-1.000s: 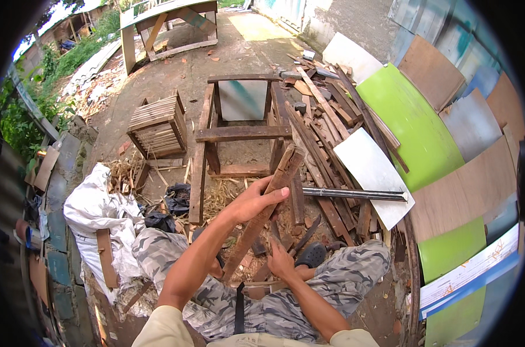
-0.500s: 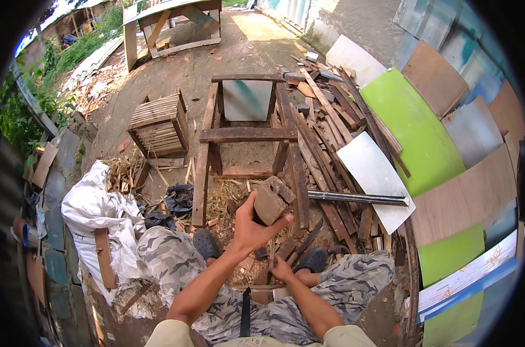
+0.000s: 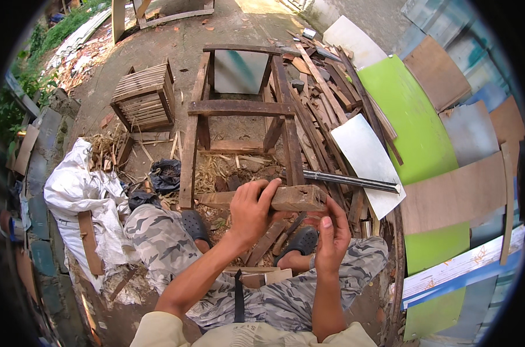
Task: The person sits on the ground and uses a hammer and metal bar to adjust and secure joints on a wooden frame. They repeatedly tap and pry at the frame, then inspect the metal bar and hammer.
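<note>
A thick brown wooden beam (image 3: 299,198) lies crosswise in front of me, with a notch cut into its right end. My left hand (image 3: 250,211) is closed over its middle, fingers on top. At the notched end, my right hand (image 3: 331,234) has its fingers curled around and under the wood, thumb pointing up. Just beyond stands a dark wooden frame (image 3: 241,108) with uprights and crosspieces, and a pale panel (image 3: 237,70) shows through its far part. Wood scraps (image 3: 266,242) lie on the ground between my feet.
A slatted wooden crate (image 3: 142,95) stands left of the frame. White sacks (image 3: 83,179) and a black plastic bag (image 3: 165,175) lie near my left leg. Piled planks (image 3: 326,110), a dark metal bar (image 3: 355,181) and a white sheet (image 3: 364,156) are to the right, beside green panels (image 3: 416,127).
The beam has turned from pointing toward me to lying crosswise, in my left hand. My right hand has risen from the scraps between my legs to the beam's end.
</note>
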Motion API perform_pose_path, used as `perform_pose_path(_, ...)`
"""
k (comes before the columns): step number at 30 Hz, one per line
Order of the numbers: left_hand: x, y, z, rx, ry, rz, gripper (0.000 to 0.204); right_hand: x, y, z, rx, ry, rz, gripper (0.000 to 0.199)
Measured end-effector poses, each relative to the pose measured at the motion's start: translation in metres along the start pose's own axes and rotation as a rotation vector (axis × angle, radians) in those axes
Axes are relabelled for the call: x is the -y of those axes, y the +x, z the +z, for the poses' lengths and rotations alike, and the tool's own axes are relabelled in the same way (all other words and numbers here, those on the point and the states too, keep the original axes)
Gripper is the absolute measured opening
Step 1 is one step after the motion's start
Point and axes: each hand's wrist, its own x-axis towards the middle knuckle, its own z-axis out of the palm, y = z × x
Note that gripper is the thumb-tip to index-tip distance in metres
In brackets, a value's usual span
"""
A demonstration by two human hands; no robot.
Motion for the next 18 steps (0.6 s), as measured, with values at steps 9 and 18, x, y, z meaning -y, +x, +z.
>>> perform_pose_path(9,-0.006,-0.016,0.010,-0.036,0.066,0.123,0.065,0.009,-0.010,0.000,-0.052,-0.101,0.097,0.071)
perform_pose_path(18,-0.025,-0.022,0.019,-0.062,0.133,0.211,0.060,0.009,-0.009,-0.018,-0.176,-0.120,0.107,0.053)
